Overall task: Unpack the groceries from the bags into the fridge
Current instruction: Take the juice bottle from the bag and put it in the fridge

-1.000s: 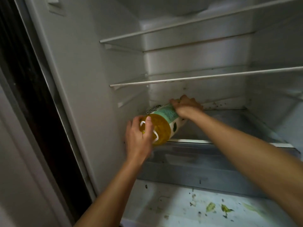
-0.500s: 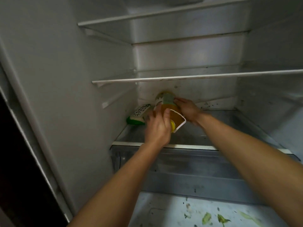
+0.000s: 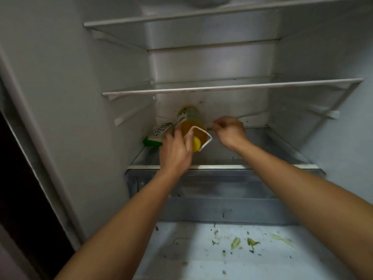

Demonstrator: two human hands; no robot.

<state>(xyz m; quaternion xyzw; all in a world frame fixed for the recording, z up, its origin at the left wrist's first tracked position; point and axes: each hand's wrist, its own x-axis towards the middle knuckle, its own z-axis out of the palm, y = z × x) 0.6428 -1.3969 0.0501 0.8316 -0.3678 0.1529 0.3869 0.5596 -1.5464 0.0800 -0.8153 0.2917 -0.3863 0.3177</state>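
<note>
A large bottle of yellow oil (image 3: 190,123) with a green-white label, yellow cap and white carry handle lies on its side on the fridge's lowest glass shelf (image 3: 242,158), cap end toward me. My left hand (image 3: 176,150) grips it at the neck and handle. My right hand (image 3: 229,131) hovers just right of the bottle with its fingers loosely curled, holding nothing. A green and white packet (image 3: 156,136) lies flat at the shelf's back left, beside the bottle.
Two bare shelves (image 3: 222,87) sit above. A closed crisper drawer (image 3: 212,190) is below the glass shelf. The fridge floor (image 3: 232,249) in front carries green vegetable scraps. The left fridge wall (image 3: 80,98) stands close.
The bottle has gone from the shelf's front left edge deeper in, cap now facing me. My right hand has let go of it and moved to the right.
</note>
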